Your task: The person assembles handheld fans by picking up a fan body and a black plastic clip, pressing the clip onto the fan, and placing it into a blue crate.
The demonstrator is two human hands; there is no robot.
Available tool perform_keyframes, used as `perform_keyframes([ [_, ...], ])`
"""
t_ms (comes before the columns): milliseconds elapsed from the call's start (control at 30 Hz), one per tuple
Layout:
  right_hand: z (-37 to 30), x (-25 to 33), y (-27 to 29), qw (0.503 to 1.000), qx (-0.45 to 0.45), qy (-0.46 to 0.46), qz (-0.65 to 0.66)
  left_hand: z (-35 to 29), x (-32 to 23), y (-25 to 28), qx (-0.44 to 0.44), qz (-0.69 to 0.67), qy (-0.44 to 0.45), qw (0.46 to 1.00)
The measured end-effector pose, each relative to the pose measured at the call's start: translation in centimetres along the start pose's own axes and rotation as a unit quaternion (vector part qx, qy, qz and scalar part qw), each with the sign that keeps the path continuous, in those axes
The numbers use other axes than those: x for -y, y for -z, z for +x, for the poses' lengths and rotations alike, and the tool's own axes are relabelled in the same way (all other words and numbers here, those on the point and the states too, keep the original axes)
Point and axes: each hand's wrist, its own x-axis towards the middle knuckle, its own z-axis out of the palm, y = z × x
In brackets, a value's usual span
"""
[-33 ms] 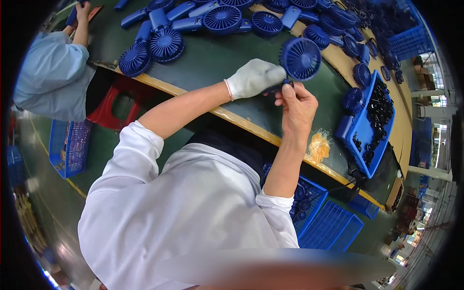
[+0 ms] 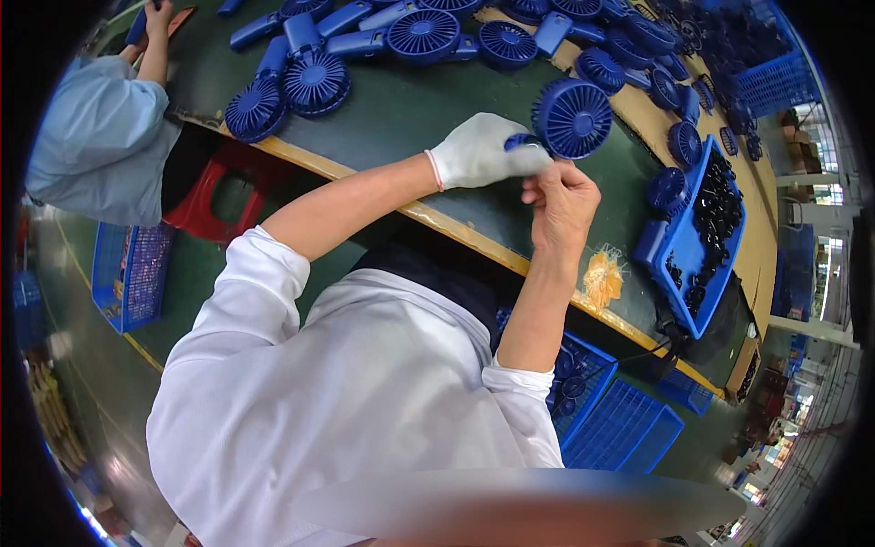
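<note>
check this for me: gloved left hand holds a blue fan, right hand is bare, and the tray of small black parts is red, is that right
The tray is blue, not red, as the head view shows; the gloved left hand does hold a blue fan and the right hand is bare.

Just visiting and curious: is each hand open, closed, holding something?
Left hand: gloved, closed on a blue fan.
Right hand: bare, close by the fan; grip cannot be told.

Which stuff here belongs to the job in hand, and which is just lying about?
In the job:
- blue fan, in gloved left hand
- bare right hand, close by
- likely blue tray, black parts

Apparently just about:
- red stool
- blue crate, far left
</note>
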Motion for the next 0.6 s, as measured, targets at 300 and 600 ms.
perform_keyframes([
  [300,0.1,-1.1,0.4,0.998,-0.032,-0.037,0.048,0.4,0.1,0.0,-0.014,0.207,0.053,0.977],
  [600,0.4,-1.4,-1.2,0.995,-0.024,-0.042,0.090,0.6,0.5,-0.4,-0.025,0.240,0.011,0.970],
])
